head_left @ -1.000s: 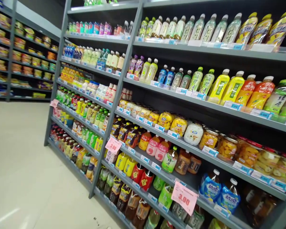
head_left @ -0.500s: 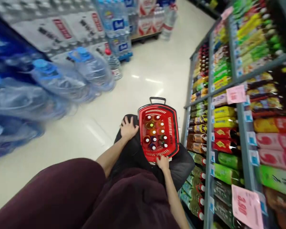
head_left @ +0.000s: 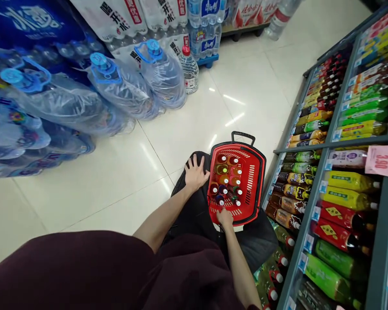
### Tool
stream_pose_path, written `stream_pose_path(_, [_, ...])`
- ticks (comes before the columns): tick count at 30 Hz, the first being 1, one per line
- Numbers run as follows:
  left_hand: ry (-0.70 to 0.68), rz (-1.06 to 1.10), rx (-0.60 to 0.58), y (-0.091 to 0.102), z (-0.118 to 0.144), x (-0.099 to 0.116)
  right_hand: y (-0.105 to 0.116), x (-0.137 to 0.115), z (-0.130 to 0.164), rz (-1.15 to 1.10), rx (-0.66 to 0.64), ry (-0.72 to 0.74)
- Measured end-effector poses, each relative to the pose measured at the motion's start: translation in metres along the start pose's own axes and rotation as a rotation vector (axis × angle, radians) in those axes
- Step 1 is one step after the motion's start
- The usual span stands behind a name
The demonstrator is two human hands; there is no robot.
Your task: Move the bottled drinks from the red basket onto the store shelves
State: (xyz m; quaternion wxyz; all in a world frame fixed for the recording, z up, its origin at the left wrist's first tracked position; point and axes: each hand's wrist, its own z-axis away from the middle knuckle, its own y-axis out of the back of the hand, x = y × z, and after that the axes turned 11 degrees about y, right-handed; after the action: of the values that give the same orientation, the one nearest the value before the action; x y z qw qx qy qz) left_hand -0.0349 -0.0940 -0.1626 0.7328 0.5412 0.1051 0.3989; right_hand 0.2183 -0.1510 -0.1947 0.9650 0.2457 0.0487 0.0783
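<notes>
Nearest the camera, dark maroon sleeves (head_left: 84, 275) fill the lower edge, and two bare forearms are stretched forward from them. The right hand (head_left: 225, 218) is laid on the near rim of a red shopping basket (head_left: 257, 172), fingers curled over the edge; whether the rim is truly gripped cannot be told. The left hand (head_left: 195, 173) is spread flat, fingers wide, on a dark trouser leg (head_left: 194, 211) just beside the basket's left wall, and nothing is held in it. The basket is set on the pale tiled floor (head_left: 116, 181) close to the foot of the grey drinks shelving (head_left: 313, 189) on the right, its black handle (head_left: 243, 137) pointing away. Upright bottles (head_left: 226, 181) with caps of several colours are packed inside it (roughly a dozen caps are seen from above). On the shelves, rows of bottled drinks are lined up behind price tags, with a pink price card (head_left: 383, 161) hung at the front. Farther off to the left, large water jugs (head_left: 161, 73) with blue caps are stacked, and shrink-wrapped bottle packs (head_left: 207, 26) are piled beyond them.
</notes>
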Motion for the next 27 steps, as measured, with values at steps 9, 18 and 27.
stream_pose_path(9, [0.024,0.008,-0.084,0.002,-0.007,-0.002,-0.005,-0.046,-0.060,-0.029,0.093,0.065])
stream_pose_path(18, [0.054,-0.026,-0.122,0.001,-0.011,-0.006,0.004,-0.052,-0.140,-0.033,0.037,0.053])
stream_pose_path(27, [0.052,-0.009,-0.136,0.001,-0.015,-0.009,-0.004,-0.037,-0.156,0.010,-0.081,0.182])
